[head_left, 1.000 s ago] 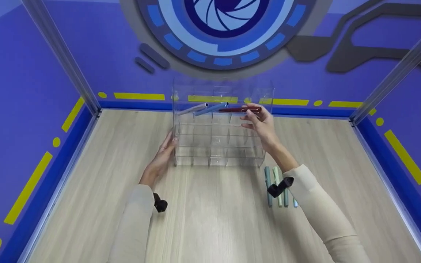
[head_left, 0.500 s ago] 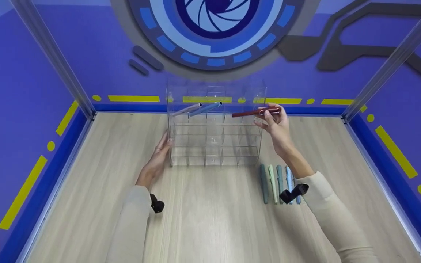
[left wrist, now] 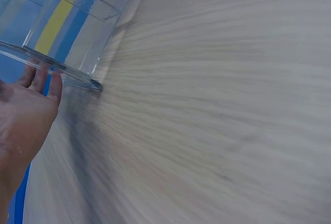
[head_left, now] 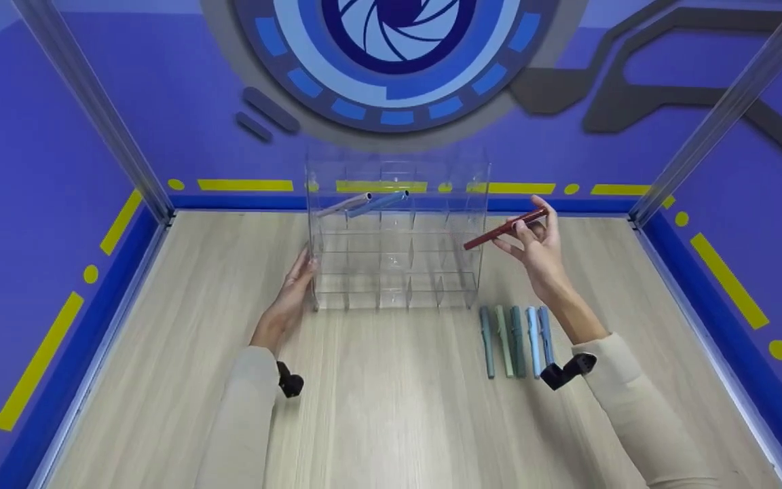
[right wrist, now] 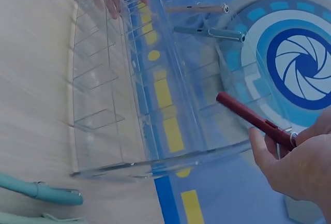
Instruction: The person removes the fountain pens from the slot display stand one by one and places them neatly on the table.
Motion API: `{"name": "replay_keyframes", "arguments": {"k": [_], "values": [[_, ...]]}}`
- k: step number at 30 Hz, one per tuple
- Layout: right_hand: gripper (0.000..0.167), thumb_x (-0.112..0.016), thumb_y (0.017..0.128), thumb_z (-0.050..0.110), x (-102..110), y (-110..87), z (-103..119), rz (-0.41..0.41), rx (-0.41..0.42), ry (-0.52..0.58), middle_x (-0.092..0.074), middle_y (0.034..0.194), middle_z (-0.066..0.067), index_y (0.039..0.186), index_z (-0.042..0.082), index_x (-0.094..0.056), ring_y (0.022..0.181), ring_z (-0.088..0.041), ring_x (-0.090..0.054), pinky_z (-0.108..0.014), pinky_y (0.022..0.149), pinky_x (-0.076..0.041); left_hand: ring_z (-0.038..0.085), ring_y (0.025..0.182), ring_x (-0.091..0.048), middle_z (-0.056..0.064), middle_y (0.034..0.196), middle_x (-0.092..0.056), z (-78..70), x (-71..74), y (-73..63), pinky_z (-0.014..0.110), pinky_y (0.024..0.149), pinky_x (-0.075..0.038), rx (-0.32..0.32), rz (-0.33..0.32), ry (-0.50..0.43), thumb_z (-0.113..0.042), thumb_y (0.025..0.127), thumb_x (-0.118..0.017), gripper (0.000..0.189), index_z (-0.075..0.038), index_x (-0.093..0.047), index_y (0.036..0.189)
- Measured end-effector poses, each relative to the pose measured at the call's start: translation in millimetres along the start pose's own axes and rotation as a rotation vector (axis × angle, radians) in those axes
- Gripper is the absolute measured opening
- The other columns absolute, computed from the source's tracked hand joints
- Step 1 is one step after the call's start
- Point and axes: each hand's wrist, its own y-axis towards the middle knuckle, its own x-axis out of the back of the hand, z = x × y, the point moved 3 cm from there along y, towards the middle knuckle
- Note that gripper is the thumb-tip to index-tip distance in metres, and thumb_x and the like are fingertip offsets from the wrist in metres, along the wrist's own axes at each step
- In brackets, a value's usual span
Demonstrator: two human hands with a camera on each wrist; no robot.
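A dark red pen (head_left: 480,240) is held between the thumb and fingers of my right hand (head_left: 546,261), tilted, its lower end overlapping the rack's right side in the head view. The clear plastic rack (head_left: 394,288), divided into small compartments, stands upright on the table. Against its left side panel rest the extended fingers of my left hand (head_left: 288,295); in the left wrist view, the fingertips touch the outer face. Inside the top row lean a pale pinkish pen (head_left: 345,204) and a blue pen (head_left: 379,203), at the left.
Several green and blue pens lie side by side on the wooden table, right of the rack, including a dark green pen (head_left: 487,343) and a light blue pen (head_left: 534,343). Blue printed walls (head_left: 160,88) enclose the table at the back and sides.
My right hand has drawn the red pen rightward, away from the top row, and tilted its left end downward. My left hand stays at the rack's side. The head view has shifted slightly.
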Motion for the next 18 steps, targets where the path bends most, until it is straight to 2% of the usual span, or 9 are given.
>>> {"name": "replay_keyframes", "arguments": {"k": [7,11,14,18], "values": [[0.065,-0.04,0.11,0.013,25,-5.6,-7,-0.038,-0.031,-0.043,-0.048,0.117,-0.004,0.165,0.032,-0.011,0.112,-0.015,-0.06,-0.031,0.097,-0.059,0.022,0.161,0.012,-0.005,0.174,0.003,-1.6,-2.0,-0.7,0.055,0.129,0.007,0.002,0.014,-0.003,-0.059,0.104,-0.044,0.071,-0.044,-0.009,0.163],[0.064,-0.039,0.111,0.018,39,-10.6,-12,-0.033,-0.055,-0.092,-0.049,0.119,-0.002,0.166,0.025,-0.007,0.109,-0.009,-0.061,-0.026,0.095,-0.058,0.023,0.161,0.01,-0.003,0.175,0.001,-1.5,-0.7,-0.2,0.053,0.13,0.006,-0.007,0.006,0.006,-0.058,0.104,-0.045,0.072,-0.04,-0.009,0.164],[0.062,-0.041,0.111,0.019,49,-13.8,-16,-0.036,-0.066,-0.127,-0.052,0.119,-0.001,0.166,0.015,-0.013,0.107,-0.008,-0.06,-0.025,0.094,-0.058,0.023,0.161,0.009,-0.001,0.175,-0.001,-0.5,0.2,0.4,0.05,0.13,0.005,-0.016,-0.005,0.016,-0.057,0.105,-0.044,0.074,-0.036,-0.007,0.165],[0.058,-0.047,0.109,0.02,62,-17.2,-19,-0.066,-0.09,-0.16,-0.056,0.115,0.001,0.162,0.008,-0.025,0.101,-0.006,-0.062,-0.025,0.091,-0.06,0.023,0.161,0.01,-0.001,0.175,0.001,1.2,-0.9,0.8,0.05,0.13,0.006,-0.02,0.001,-0.009,-0.055,0.106,-0.043,0.072,-0.037,-0.006,0.165]]}}
